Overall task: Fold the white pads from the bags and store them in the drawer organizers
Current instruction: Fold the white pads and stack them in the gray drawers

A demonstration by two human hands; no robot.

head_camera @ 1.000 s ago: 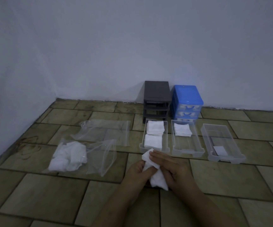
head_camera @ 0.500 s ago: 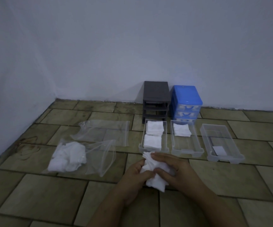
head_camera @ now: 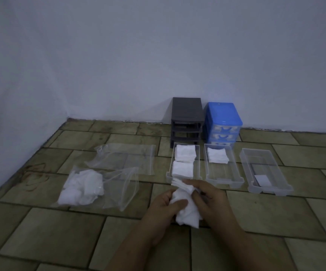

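Note:
A crumpled white pad point(head_camera: 188, 211) is held between both hands just in front of the drawers. My left hand point(head_camera: 163, 211) grips its left side with the thumb across it. My right hand point(head_camera: 210, 200) pinches its upper right part. The left clear drawer point(head_camera: 169, 174) holds two folded stacks of pads. A single stack lies at the back of the middle drawer point(head_camera: 236, 173). The right drawer point(head_camera: 287, 186) holds only a small white label. A clear bag with loose pads point(head_camera: 83, 187) lies at the left, its mouth open.
An empty clear bag point(head_camera: 130, 157) lies behind the filled one. A dark grey organizer frame point(head_camera: 187, 114) and a blue organizer point(head_camera: 223, 116) stand against the white wall. The floor is tiled.
Both hands have drawn the pad lower and closer to me while working it. My right hand's fingers have shifted across the pad's top. Drawers and bags have stayed still.

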